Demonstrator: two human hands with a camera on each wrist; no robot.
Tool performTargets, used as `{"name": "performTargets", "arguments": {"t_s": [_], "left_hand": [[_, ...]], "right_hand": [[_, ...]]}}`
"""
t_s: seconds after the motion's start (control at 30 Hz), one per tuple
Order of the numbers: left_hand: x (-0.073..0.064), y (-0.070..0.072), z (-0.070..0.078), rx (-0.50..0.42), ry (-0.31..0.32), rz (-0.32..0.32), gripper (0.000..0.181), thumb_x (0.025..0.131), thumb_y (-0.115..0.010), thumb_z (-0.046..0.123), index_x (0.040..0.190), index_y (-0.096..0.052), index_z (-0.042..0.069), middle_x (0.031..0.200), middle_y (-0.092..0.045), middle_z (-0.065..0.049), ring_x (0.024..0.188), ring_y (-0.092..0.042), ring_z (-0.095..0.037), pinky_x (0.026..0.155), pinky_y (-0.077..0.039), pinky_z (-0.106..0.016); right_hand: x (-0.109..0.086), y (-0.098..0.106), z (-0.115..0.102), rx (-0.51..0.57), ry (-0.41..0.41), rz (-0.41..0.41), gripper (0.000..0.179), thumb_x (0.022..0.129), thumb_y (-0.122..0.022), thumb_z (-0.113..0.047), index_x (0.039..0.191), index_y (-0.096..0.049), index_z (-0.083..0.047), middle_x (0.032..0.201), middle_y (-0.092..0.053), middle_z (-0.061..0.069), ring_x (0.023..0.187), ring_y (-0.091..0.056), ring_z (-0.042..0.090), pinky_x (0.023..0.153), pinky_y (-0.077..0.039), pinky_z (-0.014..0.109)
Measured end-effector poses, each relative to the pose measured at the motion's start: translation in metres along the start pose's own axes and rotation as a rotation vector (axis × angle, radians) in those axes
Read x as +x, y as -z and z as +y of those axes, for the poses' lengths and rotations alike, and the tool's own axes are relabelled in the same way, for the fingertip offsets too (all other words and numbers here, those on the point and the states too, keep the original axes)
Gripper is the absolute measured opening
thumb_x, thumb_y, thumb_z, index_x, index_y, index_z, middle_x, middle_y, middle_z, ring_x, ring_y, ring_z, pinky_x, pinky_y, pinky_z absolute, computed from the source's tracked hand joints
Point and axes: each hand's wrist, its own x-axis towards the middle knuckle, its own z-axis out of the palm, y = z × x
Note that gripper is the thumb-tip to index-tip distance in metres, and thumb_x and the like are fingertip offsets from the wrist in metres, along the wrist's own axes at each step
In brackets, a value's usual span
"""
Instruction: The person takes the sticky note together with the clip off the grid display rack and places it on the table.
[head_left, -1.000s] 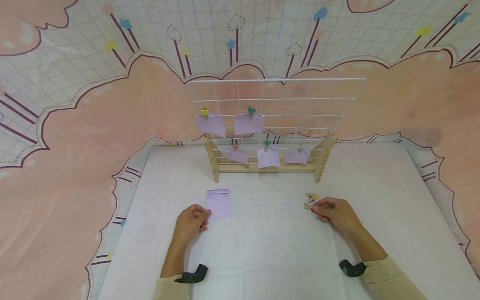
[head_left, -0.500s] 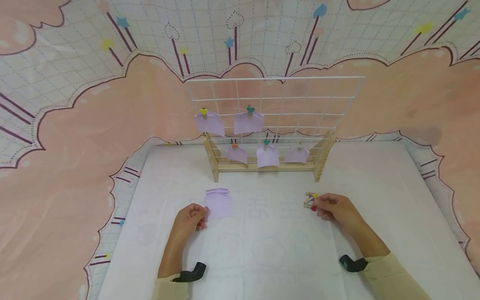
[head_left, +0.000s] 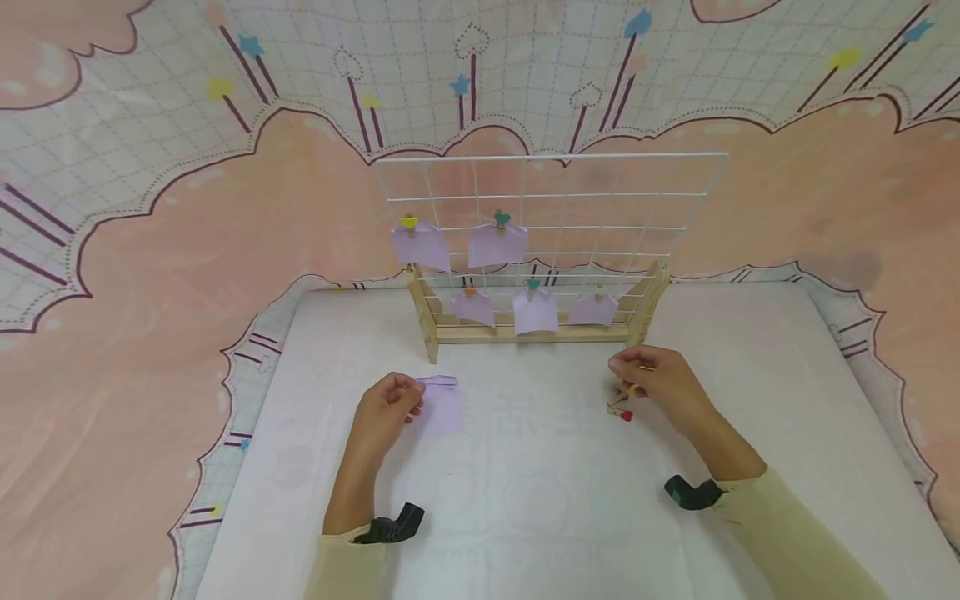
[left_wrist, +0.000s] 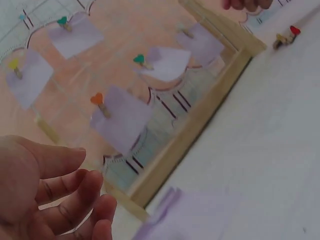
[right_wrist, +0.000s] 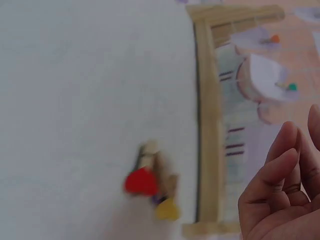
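My left hand [head_left: 390, 406] hovers by the left edge of a small stack of purple paper notes [head_left: 442, 410] on the white table. In the left wrist view its fingers [left_wrist: 75, 200] are loosely bent, with nothing between them. My right hand [head_left: 663, 383] is above a few small wooden clothespins [head_left: 618, 410], partly covering them from the head camera. In the right wrist view a red heart [right_wrist: 141, 181] and a yellow heart [right_wrist: 167, 209] top these pins. That hand's fingers [right_wrist: 281, 175] are bent, their tips close together, and no object shows in them.
Behind the hands stands a white wire grid [head_left: 600, 196] on a wooden base [head_left: 532, 335]. Several purple notes hang from it by heart clothespins, such as one note [head_left: 497, 247] with a green heart. Patterned cloth [head_left: 187, 250] surrounds the table.
My right hand has moved forward from beside the clothespins to above them, leaving the red heart in sight. The left hand has moved forward toward the top of the notes.
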Motion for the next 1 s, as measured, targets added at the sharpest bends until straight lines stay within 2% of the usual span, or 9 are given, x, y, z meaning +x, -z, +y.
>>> {"name": "performTargets", "arguments": {"t_s": [0.13, 0.3, 0.43, 0.53, 0.73, 0.9, 1.0], "left_hand": [[0.003, -0.005, 0.02, -0.028, -0.068, -0.011, 0.024, 0.101, -0.065, 0.028, 0.113, -0.066, 0.007, 0.101, -0.072, -0.022, 0.083, -0.068, -0.02, 0.074, -0.056, -0.027], [0.008, -0.015, 0.047, -0.091, -0.157, -0.029, 0.023, 0.102, -0.063, 0.024, 0.12, -0.066, 0.009, 0.108, -0.071, -0.022, 0.088, -0.071, -0.022, 0.076, -0.059, -0.025], [0.012, -0.024, 0.069, -0.118, -0.239, -0.048, 0.025, 0.103, -0.062, 0.02, 0.125, -0.065, 0.011, 0.113, -0.072, -0.018, 0.092, -0.073, -0.023, 0.078, -0.061, -0.028], [0.015, -0.029, 0.085, -0.122, -0.291, -0.065, 0.031, 0.102, -0.062, 0.021, 0.131, -0.063, 0.01, 0.115, -0.072, -0.015, 0.095, -0.074, -0.023, 0.08, -0.061, -0.03], [0.02, -0.034, 0.112, -0.13, -0.352, -0.088, 0.039, 0.103, -0.062, 0.028, 0.139, -0.059, 0.014, 0.121, -0.069, -0.016, 0.101, -0.074, -0.026, 0.084, -0.062, -0.034], [0.022, -0.036, 0.133, -0.112, -0.377, -0.085, 0.043, 0.104, -0.06, 0.03, 0.145, -0.053, 0.022, 0.123, -0.069, -0.013, 0.101, -0.075, -0.027, 0.086, -0.062, -0.042], [0.025, -0.038, 0.145, -0.091, -0.407, -0.077, 0.046, 0.104, -0.06, 0.03, 0.149, -0.05, 0.024, 0.122, -0.07, -0.011, 0.098, -0.075, -0.024, 0.086, -0.062, -0.042]], "right_hand": [[0.0, -0.01, -0.026, -0.017, 0.049, -0.006, 0.044, 0.097, -0.07, -0.039, 0.121, -0.068, -0.002, 0.093, -0.068, 0.005, 0.089, -0.065, 0.028, 0.075, -0.058, 0.033], [0.001, -0.022, -0.052, -0.059, 0.117, -0.017, 0.04, 0.096, -0.071, -0.041, 0.118, -0.071, -0.007, 0.093, -0.069, 0.01, 0.082, -0.065, 0.022, 0.064, -0.054, 0.027], [0.004, -0.029, -0.074, -0.093, 0.197, -0.019, 0.035, 0.096, -0.071, -0.04, 0.116, -0.072, -0.012, 0.094, -0.071, 0.007, 0.08, -0.067, 0.02, 0.062, -0.052, 0.027], [0.006, -0.034, -0.091, -0.105, 0.254, -0.015, 0.031, 0.096, -0.072, -0.039, 0.115, -0.073, -0.014, 0.094, -0.071, 0.006, 0.079, -0.068, 0.025, 0.06, -0.049, 0.027], [0.015, -0.042, -0.123, -0.142, 0.33, 0.015, 0.032, 0.094, -0.073, -0.042, 0.115, -0.073, -0.018, 0.097, -0.074, 0.004, 0.08, -0.071, 0.025, 0.058, -0.05, 0.028], [0.024, -0.047, -0.146, -0.15, 0.391, 0.048, 0.037, 0.093, -0.074, -0.043, 0.121, -0.072, -0.02, 0.101, -0.074, 0.001, 0.079, -0.072, 0.022, 0.065, -0.054, 0.029], [0.029, -0.05, -0.159, -0.141, 0.448, 0.075, 0.037, 0.093, -0.075, -0.039, 0.125, -0.071, -0.02, 0.099, -0.073, 0.002, 0.078, -0.072, 0.023, 0.068, -0.057, 0.03]]}}
